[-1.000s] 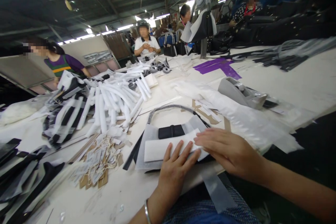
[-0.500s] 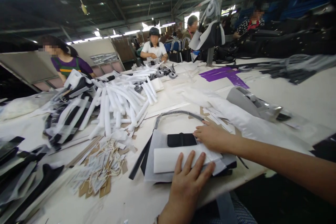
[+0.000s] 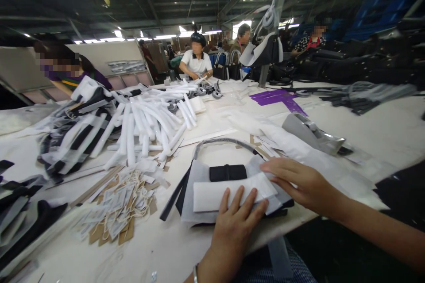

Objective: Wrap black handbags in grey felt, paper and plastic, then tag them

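A handbag lies flat near the table's front edge, with a grey wrapped handle [image 3: 229, 140] arching behind it and a black strap [image 3: 175, 191] at its left. White tissue paper [image 3: 198, 171] covers its front. A black flap piece [image 3: 227, 172] shows above a folded white foam sheet [image 3: 207, 196]. My left hand [image 3: 234, 225] rests on that sheet with spread fingers, pressing it against the bag. At the bag's right side, my right hand [image 3: 303, 183] has its fingers stretched out, their tips by the tissue paper's edge; whether they touch it is unclear.
Paper tags with strings [image 3: 122, 208] lie to the left. Behind them are white foam tubes [image 3: 142, 121] and wrapped black pieces [image 3: 76, 141]. Purple strips [image 3: 277, 98] lie at the back right, near a post [image 3: 264, 75]. Several co-workers are around the table.
My right hand has drawn back to the right from the black flap piece to the bag's right side. My left hand stays on the foam sheet. The view has shifted slightly.
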